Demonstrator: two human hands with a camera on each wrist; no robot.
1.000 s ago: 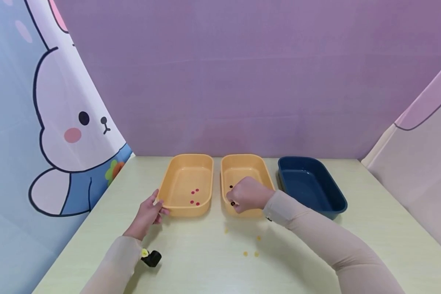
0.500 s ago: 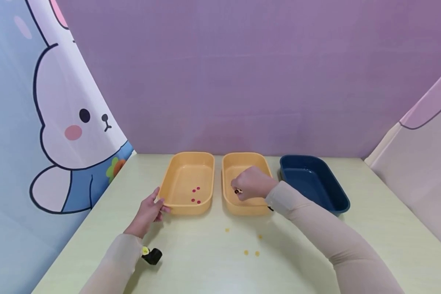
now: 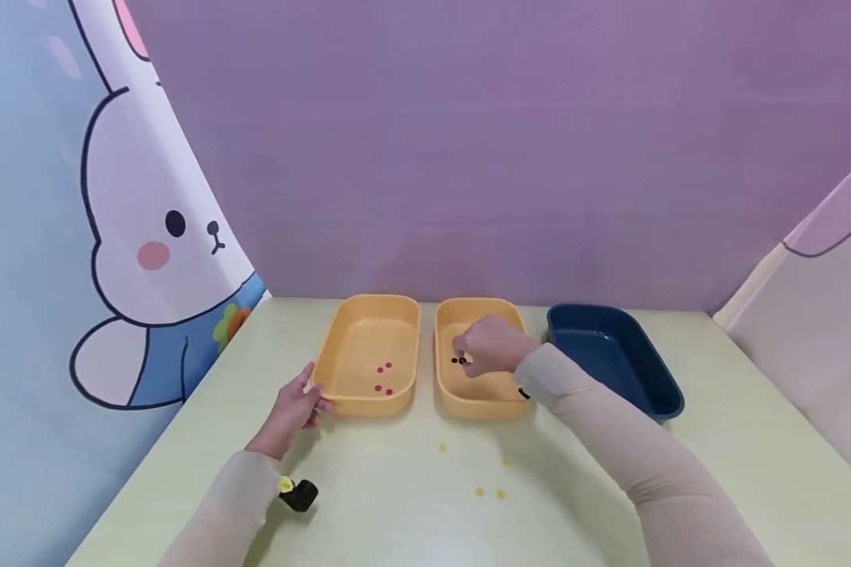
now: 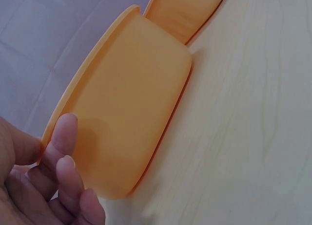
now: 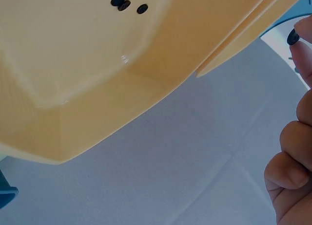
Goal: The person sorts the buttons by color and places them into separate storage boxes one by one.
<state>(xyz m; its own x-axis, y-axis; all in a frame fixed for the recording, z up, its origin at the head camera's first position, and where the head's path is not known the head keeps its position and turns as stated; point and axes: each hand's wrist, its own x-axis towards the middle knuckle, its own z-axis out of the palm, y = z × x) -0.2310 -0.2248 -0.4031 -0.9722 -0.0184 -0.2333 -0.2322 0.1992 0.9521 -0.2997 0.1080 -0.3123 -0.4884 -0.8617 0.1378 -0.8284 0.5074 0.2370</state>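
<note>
My right hand (image 3: 495,345) is over the middle yellow tray (image 3: 475,409), pinching a small round black button (image 5: 293,37) between thumb and finger. Several black buttons (image 5: 142,9), two of them touching, lie on that tray's floor in the right wrist view; from the head, the hand partly hides them. On the left, my left hand (image 3: 294,411) grips the near left corner of another yellow tray (image 3: 365,406). Its thumb and fingers hold the rim from both sides in the left wrist view. Several red buttons (image 3: 388,391) are inside this tray.
Several small yellow round pieces (image 3: 500,494) are scattered on the pale wooden table (image 3: 397,512) before the trays. A dark blue tray (image 3: 663,378) stands to the right, partly behind my right forearm. A purple cloth (image 3: 468,157) hangs behind.
My right hand has moved away from me, from the middle tray's near edge further over its floor, still pinching the button. My left hand keeps its grip. The head view has shifted slightly.
</note>
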